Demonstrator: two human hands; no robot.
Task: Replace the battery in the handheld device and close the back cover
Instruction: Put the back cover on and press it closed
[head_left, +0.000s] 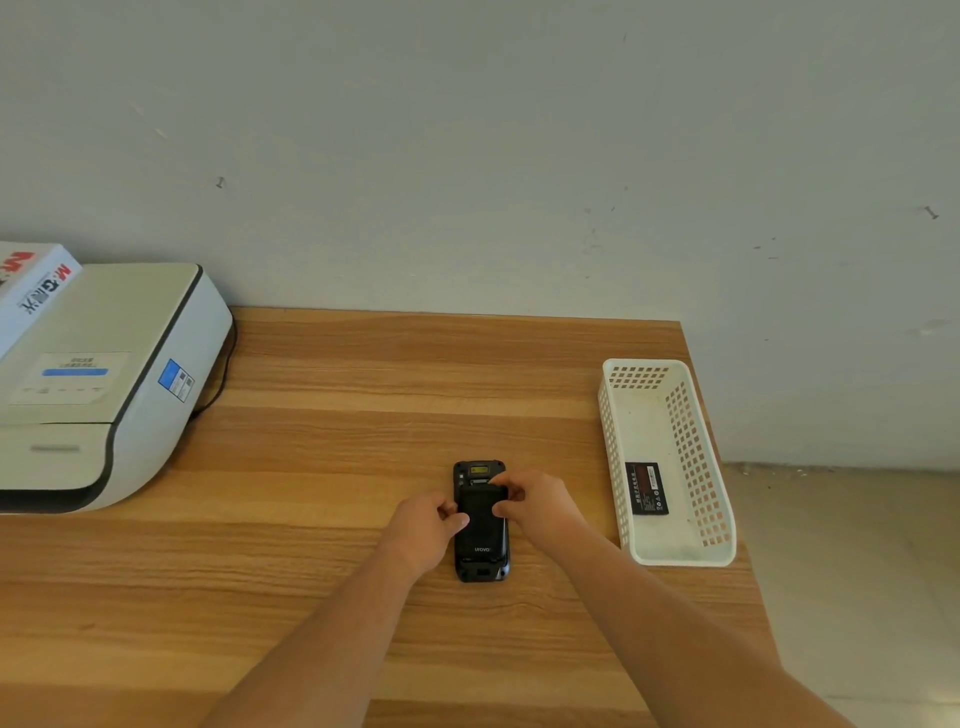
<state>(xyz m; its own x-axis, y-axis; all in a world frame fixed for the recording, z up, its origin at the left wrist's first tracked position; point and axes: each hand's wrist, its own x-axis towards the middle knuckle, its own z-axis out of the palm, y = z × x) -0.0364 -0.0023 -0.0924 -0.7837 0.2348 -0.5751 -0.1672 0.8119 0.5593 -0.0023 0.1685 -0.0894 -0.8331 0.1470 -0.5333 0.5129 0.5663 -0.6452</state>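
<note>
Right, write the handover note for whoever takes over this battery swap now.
Left hand: grips the left edge of the back cover, thumb on top.
Right hand: fingers curled on the cover's upper right corner.
Handheld device: face down on the wooden table, cover lying on its back, top end not seated; a strip of the device shows above it.
One battery lies in the white basket to the right.
Whether a battery is inside the device cannot be seen.
Left: press the cover fully shut and check that it latches.
</note>
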